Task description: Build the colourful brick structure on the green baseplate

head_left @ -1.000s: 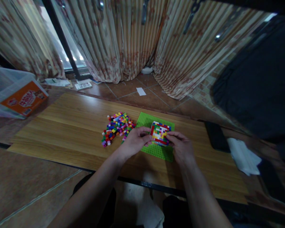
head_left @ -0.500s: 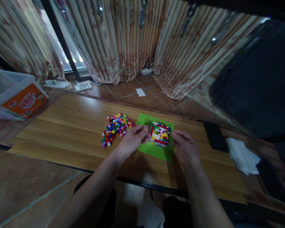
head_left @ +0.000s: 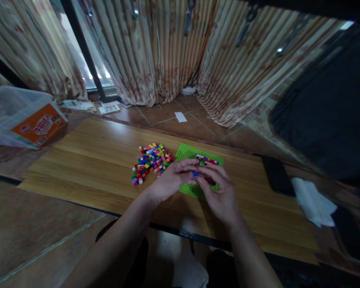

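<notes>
A small blue toy brick (head_left: 195, 173) shows between the fingertips of both hands. My left hand (head_left: 171, 179) pinches it from the left, while my right hand (head_left: 220, 191) closes thumb and fingers on it from the right. Beneath them lies a green studded baseplate (head_left: 184, 150), bearing a square block of many-coloured bricks (head_left: 208, 160). Only the far edge of that block shows clearly; my hands cover most of it. Left of the baseplate, a heap of loose coloured bricks (head_left: 151, 160) spreads on the tabletop, close to my left hand.
The wooden table (head_left: 87, 160) runs across the view. On its right lie a black phone-like slab (head_left: 277, 176) and white tissue (head_left: 313, 202). A clear plastic bin (head_left: 21, 112) with an orange label stands at far left. Curtains (head_left: 174, 52) hang behind, with paper (head_left: 180, 117) on the floor.
My right hand left the brick block's right side and moved left to meet my left hand over it. The blue brick now shows between both hands. The view shifted slightly.
</notes>
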Available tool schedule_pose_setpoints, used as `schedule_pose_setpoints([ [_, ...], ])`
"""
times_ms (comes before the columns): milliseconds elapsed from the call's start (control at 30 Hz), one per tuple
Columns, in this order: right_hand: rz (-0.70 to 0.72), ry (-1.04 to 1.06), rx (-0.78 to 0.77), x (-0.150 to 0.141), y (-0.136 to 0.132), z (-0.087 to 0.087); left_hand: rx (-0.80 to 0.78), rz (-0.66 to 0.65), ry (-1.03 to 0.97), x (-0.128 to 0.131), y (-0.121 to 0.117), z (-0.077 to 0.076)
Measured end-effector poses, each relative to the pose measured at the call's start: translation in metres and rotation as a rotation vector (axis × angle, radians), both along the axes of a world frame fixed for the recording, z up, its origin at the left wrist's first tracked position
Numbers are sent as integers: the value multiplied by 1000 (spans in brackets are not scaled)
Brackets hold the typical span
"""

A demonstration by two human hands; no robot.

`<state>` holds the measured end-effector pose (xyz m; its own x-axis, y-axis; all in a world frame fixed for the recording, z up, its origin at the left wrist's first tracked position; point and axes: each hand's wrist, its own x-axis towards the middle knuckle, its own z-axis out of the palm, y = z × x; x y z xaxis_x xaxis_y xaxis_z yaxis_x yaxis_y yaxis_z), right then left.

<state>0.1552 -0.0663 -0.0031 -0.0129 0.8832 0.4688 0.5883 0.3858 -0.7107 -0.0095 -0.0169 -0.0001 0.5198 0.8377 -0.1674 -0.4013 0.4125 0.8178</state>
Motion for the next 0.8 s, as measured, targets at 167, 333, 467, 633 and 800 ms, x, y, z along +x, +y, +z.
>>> schedule_pose_setpoints([
  [167, 17, 6, -6, -6, -1, -1, 53, -39, 30, -1, -2, 4],
  [333, -43, 176, -100, 9, 0, 1, 53, -17, 114, -1, 1, 6],
  [467, -269, 458, -246, 48, 5, 2, 57, 133, 268, -1, 6, 2],
  [633, -327, 548, -530, 79, 8, 4, 218, 250, 548, 0, 12, -11],
  [800, -245, 467, -696, 70, 10, 4, 405, 180, 724, 5, 9, -18],
])
